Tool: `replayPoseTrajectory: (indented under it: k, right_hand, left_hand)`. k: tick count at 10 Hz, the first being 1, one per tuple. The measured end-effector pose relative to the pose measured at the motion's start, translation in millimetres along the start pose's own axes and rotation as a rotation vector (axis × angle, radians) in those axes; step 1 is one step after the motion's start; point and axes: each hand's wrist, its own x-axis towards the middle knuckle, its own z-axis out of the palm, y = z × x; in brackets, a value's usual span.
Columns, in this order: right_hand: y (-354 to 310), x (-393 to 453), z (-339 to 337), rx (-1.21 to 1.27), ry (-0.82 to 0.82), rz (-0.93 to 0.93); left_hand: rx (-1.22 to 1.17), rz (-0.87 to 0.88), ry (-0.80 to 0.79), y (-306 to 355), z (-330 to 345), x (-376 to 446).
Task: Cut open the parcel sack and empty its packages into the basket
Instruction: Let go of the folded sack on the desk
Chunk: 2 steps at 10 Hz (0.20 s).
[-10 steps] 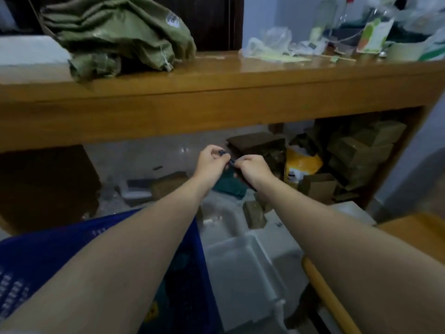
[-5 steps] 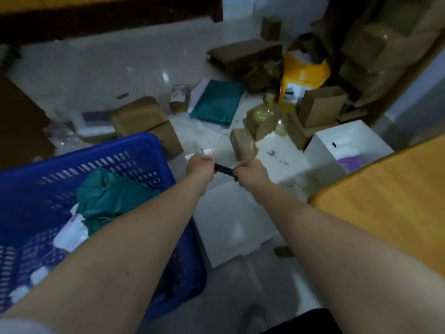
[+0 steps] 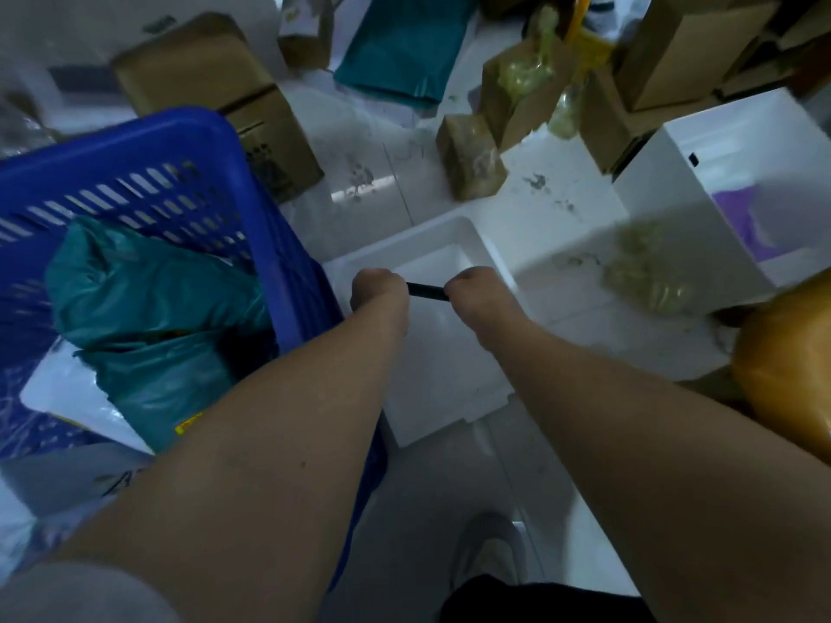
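My left hand (image 3: 377, 292) and my right hand (image 3: 472, 292) are both closed on the two ends of a thin black tool (image 3: 427, 290), held level above a white foam tray (image 3: 443, 245) on the floor. I cannot tell what kind of tool it is. The blue plastic basket (image 3: 216, 141) stands at the left, just beside my left forearm. Inside it lie a teal plastic parcel (image 3: 148, 290) and a white mailer (image 3: 67, 393). No parcel sack shows in this view.
Brown cardboard boxes (image 3: 211, 83) and a teal mailer (image 3: 400, 51) lie scattered on the tiled floor ahead. A white open box (image 3: 701, 182) with something purple inside stands at the right. A wooden edge (image 3: 791, 366) juts in at right. My shoe (image 3: 490, 546) is below.
The view has swung down from the wooden counter to the floor and basket. Both hands came lower and nearer, still holding the black tool between them.
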Motion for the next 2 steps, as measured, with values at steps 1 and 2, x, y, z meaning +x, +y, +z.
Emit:
replayPoseTrajectory:
  k: [1, 2]
  right_hand:
    - [3.1, 7.9, 9.3, -0.085, 0.000, -0.038]
    - [3.6, 4.3, 17.9, -0.180, 0.008, -0.084]
  left_hand:
    - [0.081, 0.039, 0.008, -11.5, 4.2, 25.4]
    - [0.115, 0.090, 0.036, -12.0, 4.1, 27.6]
